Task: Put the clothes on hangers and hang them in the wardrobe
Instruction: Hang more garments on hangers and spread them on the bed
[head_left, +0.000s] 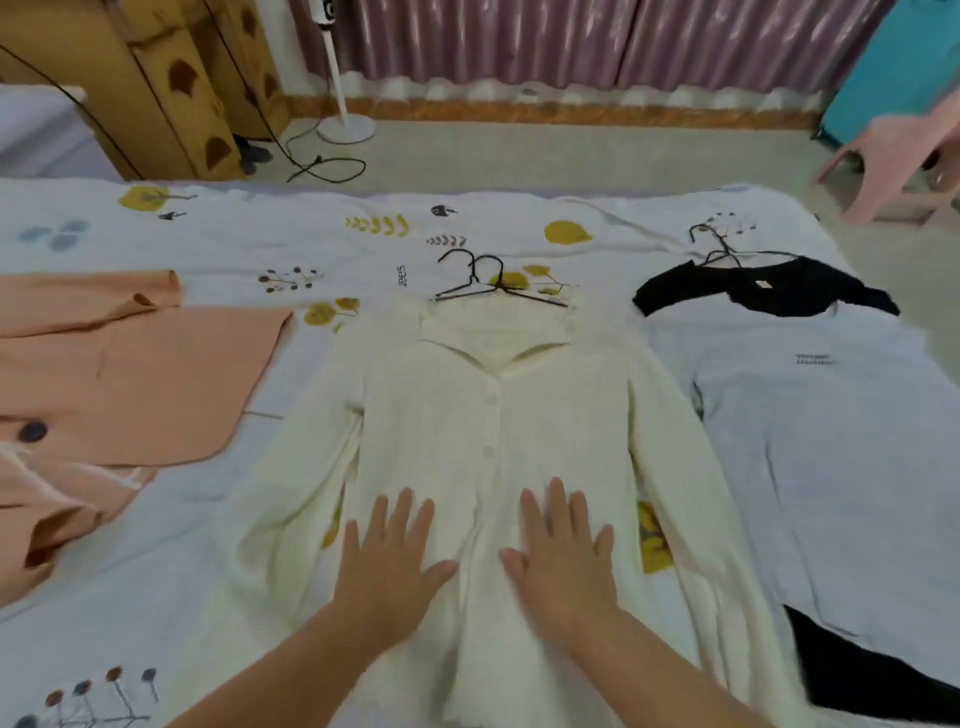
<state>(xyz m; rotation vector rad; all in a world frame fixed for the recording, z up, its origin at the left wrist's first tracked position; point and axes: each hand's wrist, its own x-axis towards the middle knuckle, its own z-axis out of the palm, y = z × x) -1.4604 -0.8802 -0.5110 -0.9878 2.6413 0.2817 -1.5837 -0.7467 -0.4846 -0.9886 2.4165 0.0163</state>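
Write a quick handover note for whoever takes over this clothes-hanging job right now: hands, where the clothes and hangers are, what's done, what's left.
Hands: left hand and right hand both lie open and flat on the cream buttoned knit cardigan; no grip on anything.
Things: cardigan spread mid-bed, two black wire hangers at its collar. White-and-black long-sleeved top lies to the right, another thin black hanger at its neckline. Peach jacket with a dark button lies left.
Done: clothes laid out flat.
Left: whether any hanger is already inside a garment is unclear; nothing is hung, and no wardrobe rail shows.
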